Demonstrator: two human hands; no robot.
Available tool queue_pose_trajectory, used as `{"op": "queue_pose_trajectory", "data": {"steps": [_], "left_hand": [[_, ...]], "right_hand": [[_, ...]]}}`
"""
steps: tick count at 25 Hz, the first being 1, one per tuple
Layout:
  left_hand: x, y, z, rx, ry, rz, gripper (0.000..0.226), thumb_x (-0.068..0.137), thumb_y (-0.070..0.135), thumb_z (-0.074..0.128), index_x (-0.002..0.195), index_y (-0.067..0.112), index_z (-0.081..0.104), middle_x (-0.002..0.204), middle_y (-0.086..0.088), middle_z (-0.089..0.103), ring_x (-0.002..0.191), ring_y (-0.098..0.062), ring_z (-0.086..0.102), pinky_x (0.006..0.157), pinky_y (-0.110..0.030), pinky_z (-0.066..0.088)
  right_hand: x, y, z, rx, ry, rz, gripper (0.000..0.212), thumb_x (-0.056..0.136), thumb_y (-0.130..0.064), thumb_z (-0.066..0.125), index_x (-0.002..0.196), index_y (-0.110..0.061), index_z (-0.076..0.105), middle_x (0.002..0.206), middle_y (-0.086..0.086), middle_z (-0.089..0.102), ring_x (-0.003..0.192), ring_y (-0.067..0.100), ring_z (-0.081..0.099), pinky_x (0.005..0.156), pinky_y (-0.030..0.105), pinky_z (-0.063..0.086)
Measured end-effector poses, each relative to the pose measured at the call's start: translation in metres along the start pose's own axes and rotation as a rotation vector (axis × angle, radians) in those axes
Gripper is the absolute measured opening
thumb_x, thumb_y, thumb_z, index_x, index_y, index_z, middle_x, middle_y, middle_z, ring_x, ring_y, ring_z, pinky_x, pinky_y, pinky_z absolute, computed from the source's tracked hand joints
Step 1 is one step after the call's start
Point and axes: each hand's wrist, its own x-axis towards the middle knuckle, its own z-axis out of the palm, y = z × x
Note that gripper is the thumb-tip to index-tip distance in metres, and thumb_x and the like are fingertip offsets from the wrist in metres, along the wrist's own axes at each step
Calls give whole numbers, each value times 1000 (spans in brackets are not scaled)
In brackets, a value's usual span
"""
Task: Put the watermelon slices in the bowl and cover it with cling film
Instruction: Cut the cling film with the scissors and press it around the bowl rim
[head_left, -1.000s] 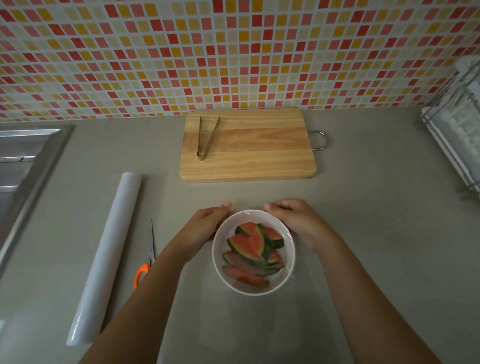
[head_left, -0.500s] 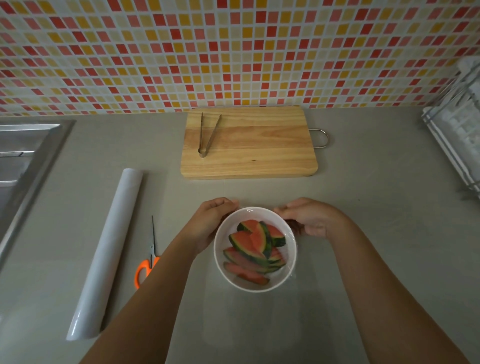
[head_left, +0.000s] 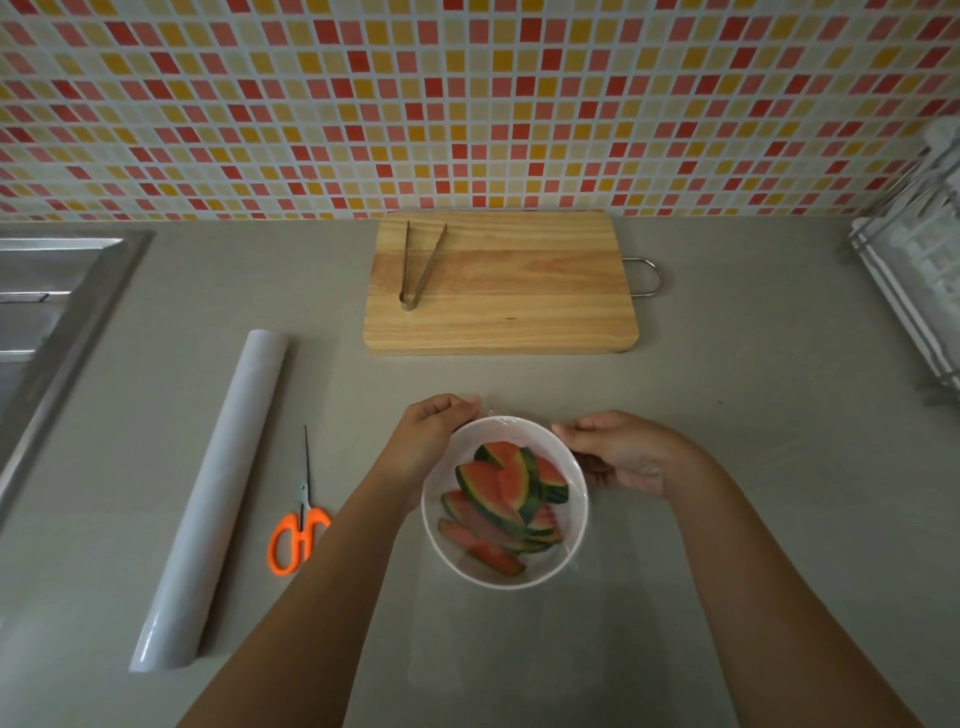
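Grey countertop (head_left: 727, 467) runs beneath a wall of small red, orange and yellow mosaic tiles (head_left: 467, 104), with a steel sink (head_left: 47, 312) at nine o'clock and a wire dish rack (head_left: 919, 270) at three.

Near the middle, toward six o'clock, stands a round white bowl (head_left: 441, 540) holding the wedge-shaped watermelon slices (head_left: 506, 493), red flesh with dark green striped rind, piled loosely and overlapping. A sheet of clear cling film (head_left: 576, 525) lies over the bowl; it shows only as faint glints along the rim and a pale, hazy sheet trailing onto the counter toward six o'clock.

The left hand (head_left: 434, 434) curls over the rim at about ten o'clock, and the right hand (head_left: 621, 454) at about two o'clock, fingers bent and pressed to the bowl's outer wall, apparently pinching film down against it.

The film should handle as very light, limp and clingy, prone to wrinkling and sticking to itself, so it is best taken by its edges and drawn taut over the rim. The bowl looks stiff, smooth and breakable, best steadied by its sides. The slices are probably wet and slippery.

At twelve o'clock lies a pale wooden cutting board (head_left: 519, 306) carrying metal tongs (head_left: 418, 270). At nine o'clock of the bowl rest orange-handled scissors (head_left: 300, 519) and, beyond them, a long white cling film roll (head_left: 213, 504).
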Motion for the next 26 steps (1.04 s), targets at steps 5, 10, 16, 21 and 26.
{"op": "queue_pose_trajectory", "data": {"steps": [5,10,16,21,26], "left_hand": [[-5,-5,0,-88,29,-8,26,87,22,62,64,9,62,59,-8,61,52,-20,58,52,-26,49],[-7,-6,1,-74,55,-7,23,87,21,62,68,8,63,61,-7,61,54,-20,59,53,-26,50],[-11,-6,2,-15,58,-34,39,93,30,51,57,15,57,53,-1,56,49,-15,53,51,-24,45],[-12,-5,3,-126,27,-123,37,85,23,48,49,17,46,47,3,43,46,-14,43,48,-26,39],[-13,-11,5,-59,86,6,30,90,19,54,60,17,56,55,1,56,51,-13,54,47,-22,45]], "right_hand": [[0,3,1,8,7,-10,17,89,-27,60,78,-13,62,75,4,62,69,14,52,67,26,41],[1,-2,11,-22,36,-33,27,96,-26,47,79,-10,61,71,4,62,65,14,54,65,27,44],[3,-3,22,125,141,-107,28,98,-20,43,73,-10,51,66,6,54,61,16,50,63,30,42],[0,-4,25,21,137,-153,31,94,-27,47,80,-6,64,71,7,63,68,20,58,72,33,45],[5,-7,32,84,234,-113,32,88,-25,54,57,-18,55,57,1,53,56,19,49,68,33,39]]}}
